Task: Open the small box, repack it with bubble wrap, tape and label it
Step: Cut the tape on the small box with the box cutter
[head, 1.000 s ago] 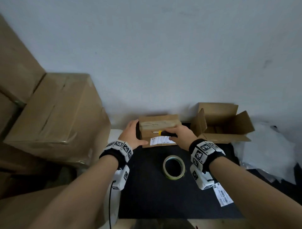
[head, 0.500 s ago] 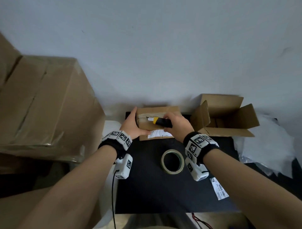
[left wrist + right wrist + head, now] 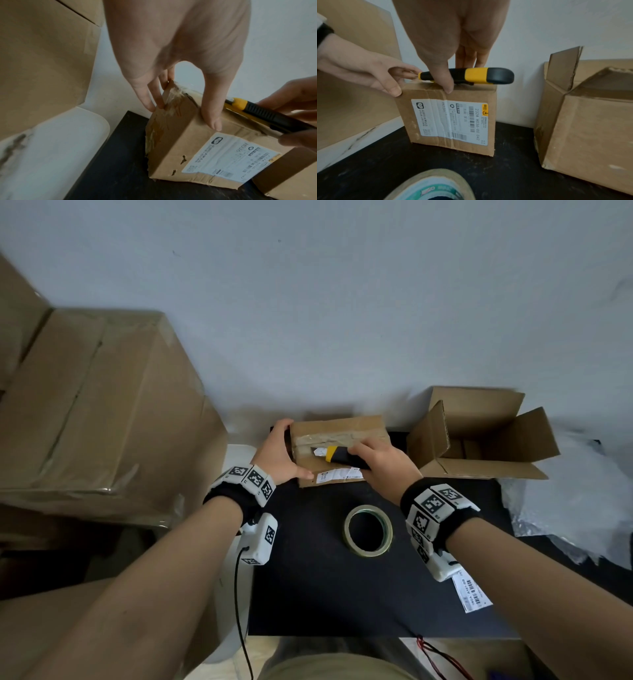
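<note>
A small cardboard box stands at the back of the black mat, its top seam taped and a white shipping label on its front. My left hand grips the box's left end, thumb on the front top edge and fingers on the side. My right hand holds a yellow and black utility knife lying along the top, its blade on the taped seam. A tape roll lies on the mat in front of the box. A loose label lies under my right wrist.
An open empty cardboard box stands just right of the small one. Bubble wrap is heaped at the far right. Large cartons are stacked at the left beside a white surface. The wall is close behind.
The knife has shifted from near the front edge of the box top back onto the taped seam. Both hands keep their hold. The head view has tilted.
</note>
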Action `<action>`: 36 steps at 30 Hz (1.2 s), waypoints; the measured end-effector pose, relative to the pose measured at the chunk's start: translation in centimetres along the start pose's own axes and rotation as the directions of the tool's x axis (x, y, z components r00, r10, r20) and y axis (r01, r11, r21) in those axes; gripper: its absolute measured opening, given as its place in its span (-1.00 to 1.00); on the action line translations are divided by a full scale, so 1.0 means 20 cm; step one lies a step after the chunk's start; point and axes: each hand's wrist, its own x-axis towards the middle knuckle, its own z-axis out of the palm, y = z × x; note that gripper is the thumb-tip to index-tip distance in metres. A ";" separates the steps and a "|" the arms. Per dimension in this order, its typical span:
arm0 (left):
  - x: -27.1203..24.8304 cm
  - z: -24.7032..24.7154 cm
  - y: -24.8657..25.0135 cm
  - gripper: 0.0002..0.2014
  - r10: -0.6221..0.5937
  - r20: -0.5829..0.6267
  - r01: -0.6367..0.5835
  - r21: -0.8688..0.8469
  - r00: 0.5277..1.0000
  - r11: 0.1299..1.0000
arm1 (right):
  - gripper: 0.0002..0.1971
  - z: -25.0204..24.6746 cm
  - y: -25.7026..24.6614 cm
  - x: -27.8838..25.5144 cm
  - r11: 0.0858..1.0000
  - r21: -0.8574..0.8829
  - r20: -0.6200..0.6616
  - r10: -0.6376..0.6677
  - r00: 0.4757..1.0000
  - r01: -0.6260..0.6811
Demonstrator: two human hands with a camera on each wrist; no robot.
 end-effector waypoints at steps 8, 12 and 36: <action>-0.07 0.01 -0.01 0.01 0.050 -0.064 -0.048 0.025 0.997 0.999 | -0.59 0.06 -0.02 -0.13 0.994 0.005 -0.188 -0.110 0.976 0.113; -0.11 0.03 -0.01 0.01 0.067 -0.089 -0.064 0.039 0.994 0.997 | -0.47 0.05 -0.07 -0.14 0.977 -0.108 -0.257 -0.207 0.944 0.185; -0.24 0.09 0.00 -0.01 0.138 -0.166 -0.111 0.163 0.976 0.980 | -0.56 0.07 -0.24 -0.19 0.857 -0.480 -0.177 -0.303 0.937 0.186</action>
